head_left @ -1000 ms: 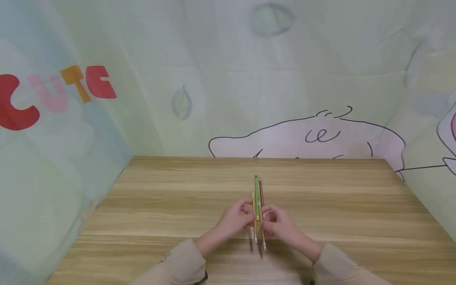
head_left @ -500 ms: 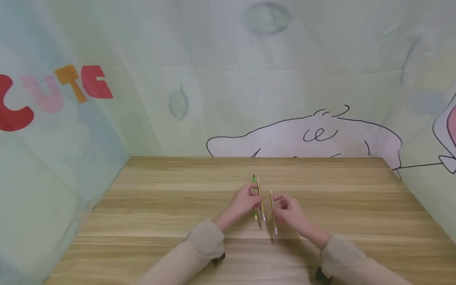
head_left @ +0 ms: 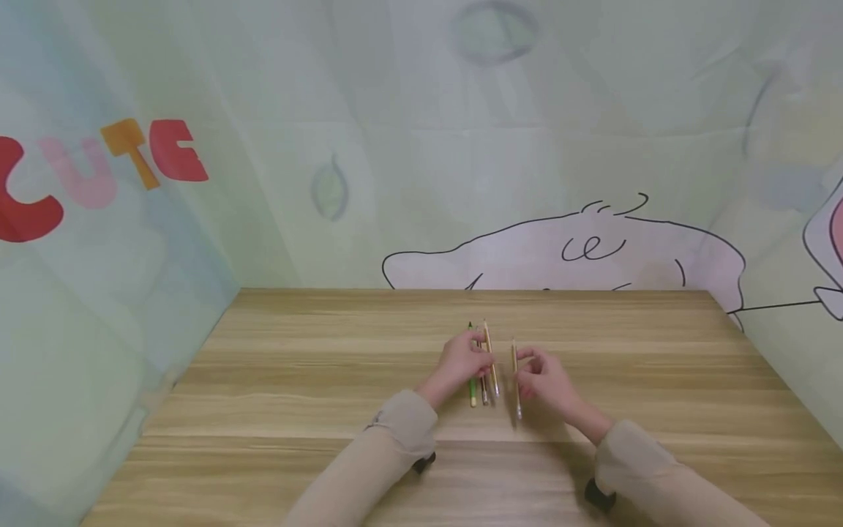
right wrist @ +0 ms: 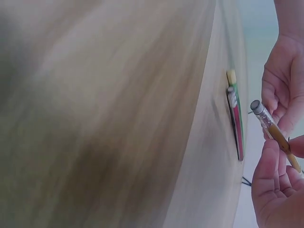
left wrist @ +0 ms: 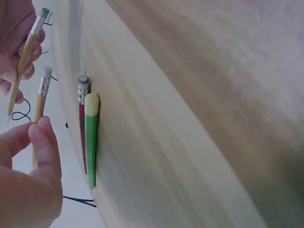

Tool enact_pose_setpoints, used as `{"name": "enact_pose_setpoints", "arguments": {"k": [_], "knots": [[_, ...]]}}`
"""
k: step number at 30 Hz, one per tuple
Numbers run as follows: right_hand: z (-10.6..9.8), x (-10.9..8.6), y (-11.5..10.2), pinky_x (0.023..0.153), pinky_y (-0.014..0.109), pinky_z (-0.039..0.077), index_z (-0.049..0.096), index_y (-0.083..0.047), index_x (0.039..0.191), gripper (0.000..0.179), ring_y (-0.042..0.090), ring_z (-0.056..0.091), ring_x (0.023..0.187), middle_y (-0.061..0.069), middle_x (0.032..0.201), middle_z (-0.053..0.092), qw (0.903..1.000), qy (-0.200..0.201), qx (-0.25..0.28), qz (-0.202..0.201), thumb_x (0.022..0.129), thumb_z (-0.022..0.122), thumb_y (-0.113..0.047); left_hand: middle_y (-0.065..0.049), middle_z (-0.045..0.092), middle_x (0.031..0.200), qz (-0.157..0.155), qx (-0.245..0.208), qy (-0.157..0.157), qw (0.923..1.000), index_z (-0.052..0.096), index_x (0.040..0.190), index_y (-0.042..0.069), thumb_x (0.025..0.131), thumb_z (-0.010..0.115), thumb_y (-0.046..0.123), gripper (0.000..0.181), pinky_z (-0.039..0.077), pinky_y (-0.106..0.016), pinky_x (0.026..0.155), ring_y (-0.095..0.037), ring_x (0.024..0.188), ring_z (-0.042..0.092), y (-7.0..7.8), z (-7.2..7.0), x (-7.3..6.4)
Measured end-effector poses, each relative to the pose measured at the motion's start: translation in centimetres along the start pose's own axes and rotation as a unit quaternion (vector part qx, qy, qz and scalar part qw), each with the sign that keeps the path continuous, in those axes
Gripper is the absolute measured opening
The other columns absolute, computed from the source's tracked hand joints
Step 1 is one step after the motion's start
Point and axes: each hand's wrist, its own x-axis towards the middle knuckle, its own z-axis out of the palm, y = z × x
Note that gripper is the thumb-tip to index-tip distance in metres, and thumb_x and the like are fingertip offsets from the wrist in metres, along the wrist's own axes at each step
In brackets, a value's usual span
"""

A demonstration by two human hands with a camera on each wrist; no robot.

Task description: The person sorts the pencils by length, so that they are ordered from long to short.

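My left hand [head_left: 461, 362] pinches a yellow pencil [left wrist: 41, 102] between thumb and finger, its eraser end toward me. A second yellow pencil [head_left: 516, 384] is gripped by my right hand [head_left: 549, 382], a short way to the right. Both held pencils have metal bands and pale erasers. On the table, beneath and beside my left hand, lie a green pencil [left wrist: 91, 142] and a dark red pencil [left wrist: 82, 111] with an eraser, side by side. In the head view my left hand covers part of these two.
The wood-grain table [head_left: 296, 380] extends around the hands. Behind it hangs a pale printed curtain [head_left: 395, 146] with a cartoon drawing, continuing along the left side with coloured letters [head_left: 125, 150]. Beige sleeves [head_left: 369, 468] cover both forearms.
Both hands have moved forward over the table. The right hand has moved rightward with its yellow pencil, opening a gap from the left hand's pencil. The green and dark red pencils stay on the table.
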Motion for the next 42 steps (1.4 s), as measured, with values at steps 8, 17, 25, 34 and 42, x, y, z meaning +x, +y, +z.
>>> {"name": "enact_pose_setpoints", "arguments": {"k": [8,17,25,34,42], "knots": [[-0.5,0.4,0.5,0.049,0.021,0.046,0.042,0.012,0.110,0.035,0.009,0.049,0.052,0.003,0.063,0.052,0.9999,0.008,0.010,-0.001,0.076,0.051,0.006,-0.003,0.060,0.060,0.021,0.082,0.019,0.9963,0.052,0.110,0.001,0.074,0.064,0.003,0.038,0.042,-0.016,0.043,-0.009,0.046,0.052,0.3,1.3,0.2],[-0.6,0.3,0.4,0.049,0.022,0.046,0.042,0.012,0.110,0.035,0.010,0.049,0.052,0.003,0.063,0.051,0.9999,0.011,0.011,0.003,0.077,0.051,0.006,0.001,0.055,0.059,0.017,0.169,0.054,0.9839,0.053,0.112,0.004,0.074,0.065,0.007,0.041,0.040,-0.018,0.042,-0.008,0.046,0.047,0.3,2.3,0.5],[-0.7,0.3,0.5,0.049,0.022,0.045,0.042,0.011,0.110,0.033,0.010,0.049,0.053,0.003,0.063,0.053,0.9999,0.009,0.000,0.008,0.079,0.051,0.005,0.000,0.051,0.060,0.018,0.214,0.060,0.9748,0.052,0.114,0.005,0.075,0.065,0.010,0.041,0.039,-0.019,0.042,-0.009,0.047,0.044,0.4,2.7,0.7],[-0.8,0.2,0.8,0.048,0.022,0.046,0.043,0.013,0.108,0.032,0.010,0.049,0.051,0.003,0.062,0.053,0.9999,0.011,0.006,-0.004,0.078,0.051,0.006,0.000,0.048,0.060,0.040,0.281,0.058,0.9572,0.056,0.103,0.005,0.075,0.063,0.010,0.029,0.038,-0.018,0.040,-0.009,0.045,0.043,0.3,3.2,0.8],[-0.9,0.2,0.9,0.047,0.020,0.045,0.043,0.014,0.108,0.033,0.009,0.049,0.049,0.002,0.060,0.053,0.9999,0.014,0.004,0.003,0.077,0.051,0.007,-0.002,0.053,0.067,0.038,0.302,0.054,0.9511,0.057,0.108,0.004,0.076,0.064,0.012,0.034,0.037,-0.016,0.038,-0.008,0.043,0.042,0.3,3.4,0.9]]}}
